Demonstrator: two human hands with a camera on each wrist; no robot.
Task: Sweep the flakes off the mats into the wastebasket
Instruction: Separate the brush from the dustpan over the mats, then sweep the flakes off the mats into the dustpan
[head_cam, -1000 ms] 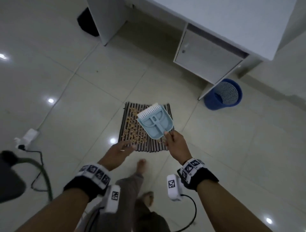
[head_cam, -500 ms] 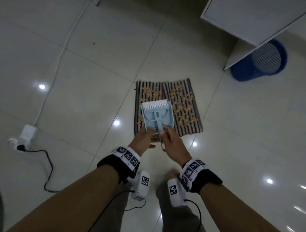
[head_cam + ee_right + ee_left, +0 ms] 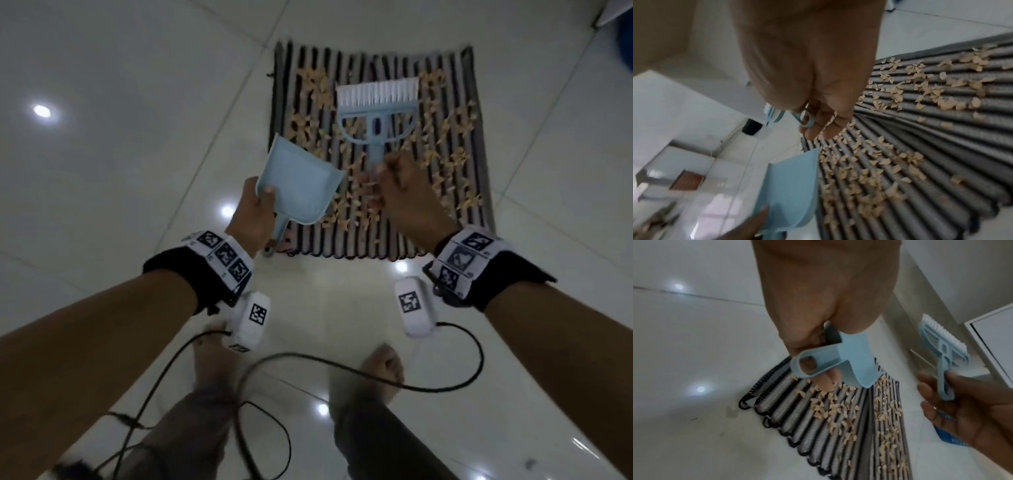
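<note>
2 hands [image 3: 253, 209], 1 dustpan [image 3: 298, 185], 1 brush [image 3: 376, 113]

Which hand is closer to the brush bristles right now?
Right. The right hand grips the brush by its handle, just below the bristles; the left hand holds the dustpan off to the side.

Left arm: extended forward and down, a black band with printed markers worn at the wrist.
Left hand [image 3: 251, 212]: curled round the handle of the dustpan [image 3: 298, 185], thumb laid on the pan's inner face.
Right arm: extended forward, likewise banded at the wrist.
Right hand [image 3: 402, 185]: closed on the handle end of the brush [image 3: 376, 113], knuckles turned upward.
Feet: bare, planted apart below the forearms.
</note>
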